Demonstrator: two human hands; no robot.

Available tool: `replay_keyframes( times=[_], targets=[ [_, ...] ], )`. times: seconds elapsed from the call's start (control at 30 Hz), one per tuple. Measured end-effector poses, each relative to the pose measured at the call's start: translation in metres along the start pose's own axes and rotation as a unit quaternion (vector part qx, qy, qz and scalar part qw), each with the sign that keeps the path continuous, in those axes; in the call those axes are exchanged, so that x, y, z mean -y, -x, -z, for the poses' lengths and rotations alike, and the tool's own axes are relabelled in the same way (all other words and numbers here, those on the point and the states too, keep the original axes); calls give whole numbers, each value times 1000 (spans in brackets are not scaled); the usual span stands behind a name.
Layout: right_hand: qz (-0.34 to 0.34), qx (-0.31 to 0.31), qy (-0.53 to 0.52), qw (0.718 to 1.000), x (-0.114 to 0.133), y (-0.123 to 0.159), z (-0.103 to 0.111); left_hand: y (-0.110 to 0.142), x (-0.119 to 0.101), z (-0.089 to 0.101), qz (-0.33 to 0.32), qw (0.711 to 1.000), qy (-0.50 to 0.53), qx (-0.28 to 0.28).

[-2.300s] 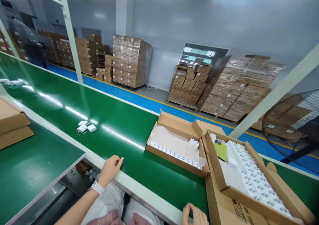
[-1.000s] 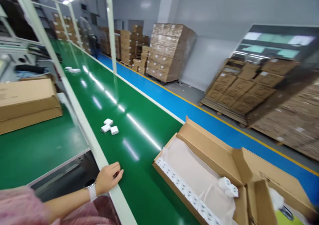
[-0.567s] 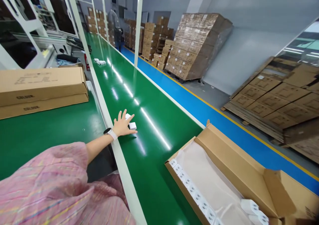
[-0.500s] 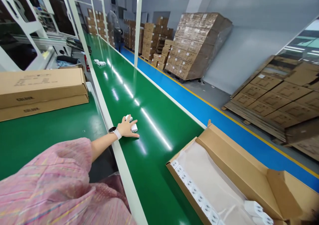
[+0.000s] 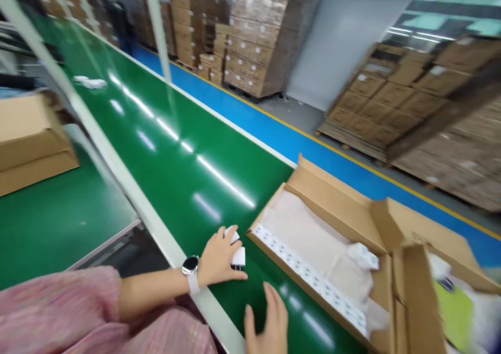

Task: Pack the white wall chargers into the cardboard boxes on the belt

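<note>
Around me runs a long, glossy green conveyor belt (image 5: pixel 156 150) with white edges, a blue-painted floor strip (image 5: pixel 250 129) beyond it, and tall pallets of brown cartons (image 5: pixel 266 35) along the far wall. Flat brown cartons (image 5: pixel 31 140) lie on a green side table (image 5: pixel 58 228) to my left. On the belt sits an open brown cardboard box (image 5: pixel 332 208) lined with pale tissue, with a row of small white plug chargers (image 5: pixel 309 275) along its near side. A second open cardboard box (image 5: pixel 415 302), blurred, crowds in at the right. My left hand (image 5: pixel 221 260), wearing a round black-faced watch (image 5: pixel 190 265), is curled closed over two white cube chargers (image 5: pixel 238 257) on the belt, palm and fingers against them, just beside the first box's corner. My right hand (image 5: pixel 268 325) is open, fingers spread, holding nothing, close above the belt. A pink woven sleeve (image 5: pixel 50 307) bunches at my left arm.
</note>
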State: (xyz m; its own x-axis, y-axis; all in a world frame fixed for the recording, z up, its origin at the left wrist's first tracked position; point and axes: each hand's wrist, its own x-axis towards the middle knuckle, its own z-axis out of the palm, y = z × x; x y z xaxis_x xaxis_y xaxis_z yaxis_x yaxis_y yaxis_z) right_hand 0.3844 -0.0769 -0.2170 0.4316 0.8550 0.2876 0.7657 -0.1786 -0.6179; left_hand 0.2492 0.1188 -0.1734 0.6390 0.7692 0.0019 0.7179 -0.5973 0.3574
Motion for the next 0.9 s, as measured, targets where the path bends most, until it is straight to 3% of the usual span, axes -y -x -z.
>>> replay_keyframes(
  times=[0.07,0.13,0.23,0.33,0.4,0.47,0.6,0.73,0.9],
  targets=[
    [19,23,50,998,20,-8,-10,9,-24,-2,-40,999,16,31],
    [19,22,84,996,37,-17,-17,11,-34,3,-54,997,15,49],
    [-15,-22,79,997,51,-26,-24,5,-29,11,-82,994,-7,66],
    [-32,-56,34,997,50,-31,-15,-2,-12,16,-119,991,-21,56],
    [-31,-81,23,996,42,-30,8,-9,1,16,-126,991,-10,33],
    [-39,-116,54,991,28,-28,45,-16,12,15,-127,992,21,12],
    [-48,-157,237,958,-19,-30,135,-25,25,13,-139,982,125,-5],
    [-38,-33,342,938,-70,-46,195,-20,24,10,-157,967,200,9],
    [-9,113,361,926,-110,-71,211,-14,20,10,-163,958,235,15]
  ],
)
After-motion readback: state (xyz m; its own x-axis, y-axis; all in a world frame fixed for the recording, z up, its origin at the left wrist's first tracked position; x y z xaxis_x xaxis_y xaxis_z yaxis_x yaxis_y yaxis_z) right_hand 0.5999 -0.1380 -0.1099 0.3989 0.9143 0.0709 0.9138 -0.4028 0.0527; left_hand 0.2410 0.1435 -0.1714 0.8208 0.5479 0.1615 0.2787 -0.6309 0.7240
